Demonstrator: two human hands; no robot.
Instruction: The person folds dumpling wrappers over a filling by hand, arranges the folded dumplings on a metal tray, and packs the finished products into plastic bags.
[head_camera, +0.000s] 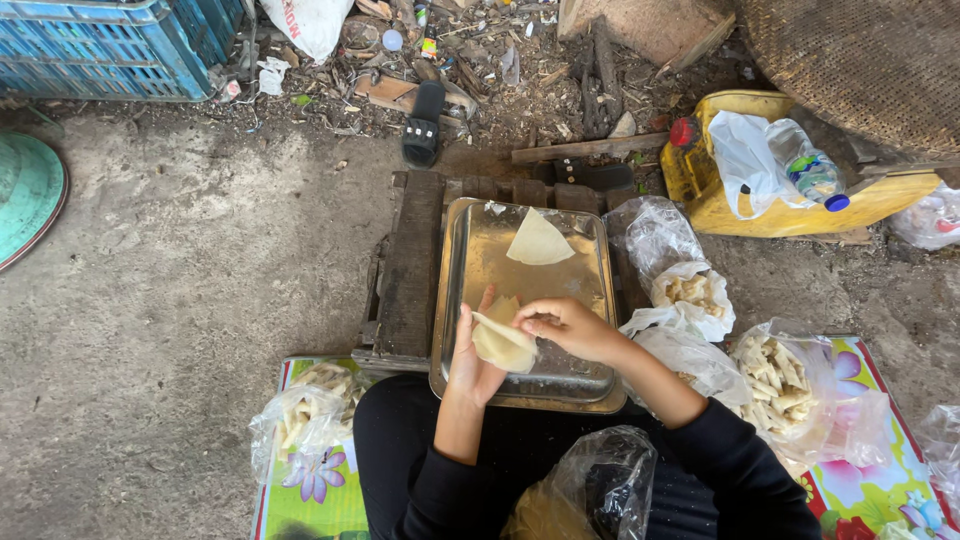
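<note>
Black sleeves: two arms reach forward from the lap over the near edge of the metal tray (470, 300).
Lap bag: a clear plastic bag (600, 480) lies on the knees, nearest the camera.
Left hand (472, 362): palm up and mostly open, cradling a pale dough wrapper (503, 343) above the tray's near half.
Right hand (565, 325): fingers pinched together on the wrapper's upper fold, thumb and forefinger closed on its edge.
Side bags: bags of pale finished rolls (775, 380) rest on the flowered mat (870, 480) to the right, another bag (305, 415) at the mat's left corner.
Tray far end: a second wrapper (538, 240), folded to a wedge, lies near the far edge.
Support: the tray sits on a dark wooden pallet (410, 270) on bare ground.
Beyond: yellow container (720, 200), blue crate (100, 50), black sandal (423, 125) among litter.
Risk: the thin sheet looks fragile; too hard a pinch could tear it, and a slack left palm could let it slide onto the tray or the dirt.
</note>
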